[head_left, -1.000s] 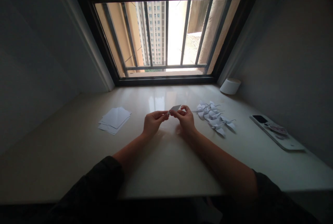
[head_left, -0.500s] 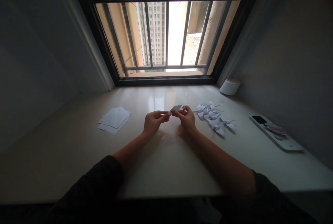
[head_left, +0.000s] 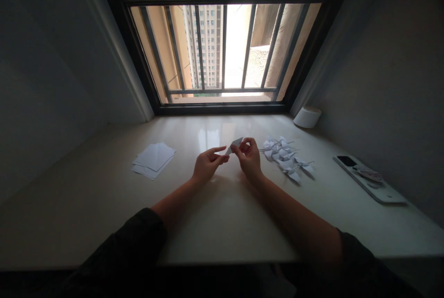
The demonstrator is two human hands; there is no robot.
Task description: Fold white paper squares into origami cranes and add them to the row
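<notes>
Pinching the folded paper (head_left: 237, 142) above the surface (head_left: 208, 228), the right hand (head_left: 249, 157) grips it; the left hand (head_left: 208, 165) sits parted at its lower tip. Featherlight, likely crisp, easily creased: edges look the safest hold!

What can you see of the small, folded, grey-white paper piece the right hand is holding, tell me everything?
The small, folded, grey-white paper piece looks thin and roughly diamond-shaped, slanting from lower left to upper right. The bare right hand pinches it above the pale, glossy ledge, its fingers hiding part. The bare left hand has its thumb and forefinger parted near the lower-left tip; whether they touch it is unclear. Its individual folds are too small to make out.
</notes>
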